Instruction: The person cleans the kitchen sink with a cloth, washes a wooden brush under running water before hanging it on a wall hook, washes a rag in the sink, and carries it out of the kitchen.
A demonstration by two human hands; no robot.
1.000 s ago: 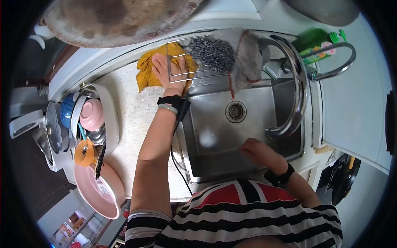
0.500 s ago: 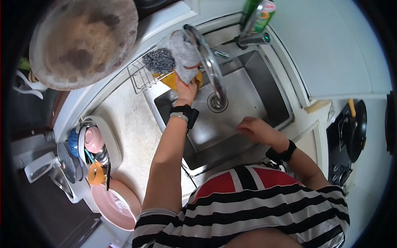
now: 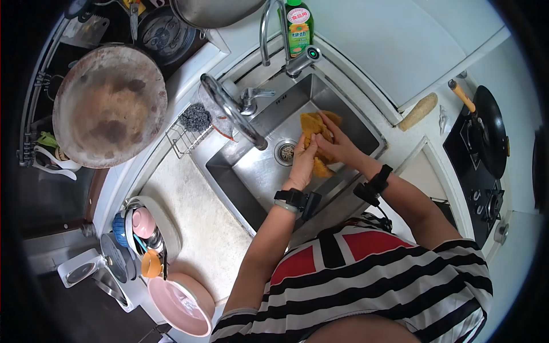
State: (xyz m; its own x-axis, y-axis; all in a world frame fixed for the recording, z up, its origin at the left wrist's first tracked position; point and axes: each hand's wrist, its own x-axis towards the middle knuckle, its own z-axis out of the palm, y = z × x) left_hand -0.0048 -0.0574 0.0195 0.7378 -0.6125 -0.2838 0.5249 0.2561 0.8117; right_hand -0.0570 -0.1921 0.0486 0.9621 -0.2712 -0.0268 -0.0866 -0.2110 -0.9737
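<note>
Gripped by left hand (image 3: 303,162) and right hand (image 3: 338,145) — bunched mustard-yellow cloth (image 3: 312,123), over grey stainless-steel sink (image 3: 251,171) — folds partly hid the hold.

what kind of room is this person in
Most likely a home kitchen: there is a steel sink with a curved faucet, a black pan on what looks like a stovetop, and a rack holding bowls and utensils beside the counter.
</note>
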